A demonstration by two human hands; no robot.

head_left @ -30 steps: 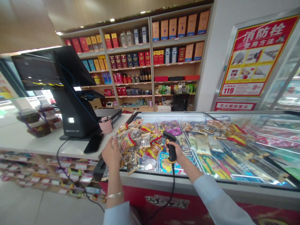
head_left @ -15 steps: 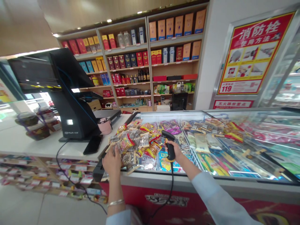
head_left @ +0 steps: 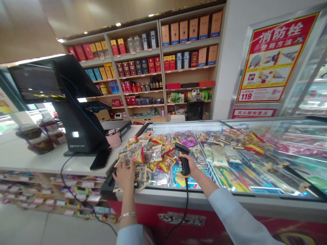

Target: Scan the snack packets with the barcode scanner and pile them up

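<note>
Gripping a black handheld scanner, the right hand has its fingers wrapped around the handle, with the scanner's head at the top, tipped toward the left. The scanner is held above the left part of a glass-topped case, over a bright blue packet, and its cable hangs down past the near edge. The left hand reaches over the near left corner of the same case, its fingers spread apart at the edge of a heap of snack packets; whether they have hold of one, I cannot tell. The heap, mostly clear, red and yellow wrappers, lies between the two hands and stretches toward the far side, where purple packets lie to its right. A silver bracelet circles the left wrist. Left of the case, a white counter carries a black phone near its edge, a pink cup just beyond it, and a black register farther left, with lidded tubs beside that. Shelves of boxes and bottles stand at the far side.
</note>
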